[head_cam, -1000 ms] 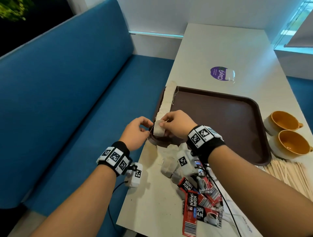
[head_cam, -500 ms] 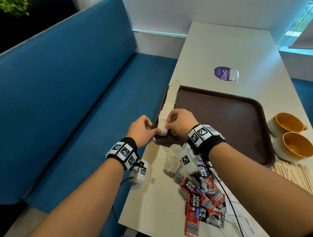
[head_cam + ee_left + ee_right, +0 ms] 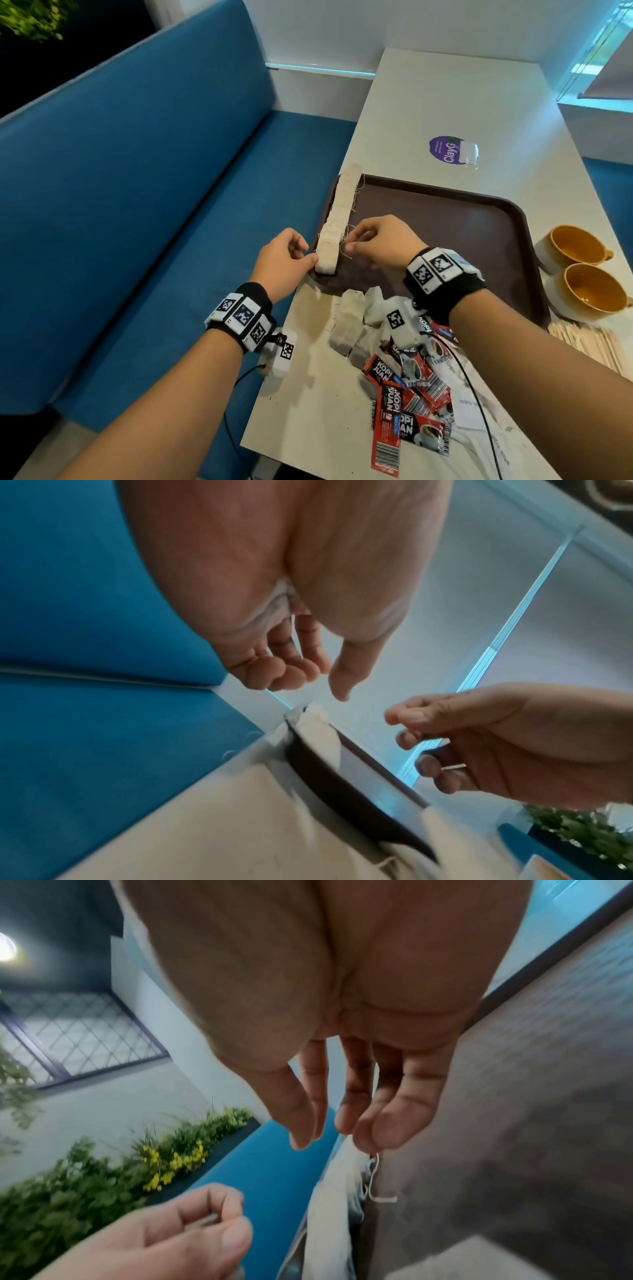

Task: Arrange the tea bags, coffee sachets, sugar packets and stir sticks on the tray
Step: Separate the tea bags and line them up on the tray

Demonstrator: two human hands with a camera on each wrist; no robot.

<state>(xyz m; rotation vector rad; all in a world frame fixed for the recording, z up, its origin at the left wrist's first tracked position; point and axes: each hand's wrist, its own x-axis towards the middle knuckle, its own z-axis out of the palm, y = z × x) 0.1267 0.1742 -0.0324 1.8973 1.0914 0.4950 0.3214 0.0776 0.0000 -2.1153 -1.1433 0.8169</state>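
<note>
On tray (image 3: 445,240) left edge — tea-bag row (image 3: 337,219) | both hands (image 3: 282,260) flanking, fingers loose

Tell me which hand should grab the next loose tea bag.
Right, probably. The right hand is above the loose tea bags heaped just off the tray; the left hand sits by the row of tea bags, beyond the table edge.

The right forearm (image 3: 534,387) hides part of the coffee sachets (image 3: 407,394) and stir sticks (image 3: 582,339).

Tea bag row (image 3: 337,219) along brown tray (image 3: 445,233) left edge; sachets (image 3: 407,394), sticks (image 3: 596,346) on table.
</note>
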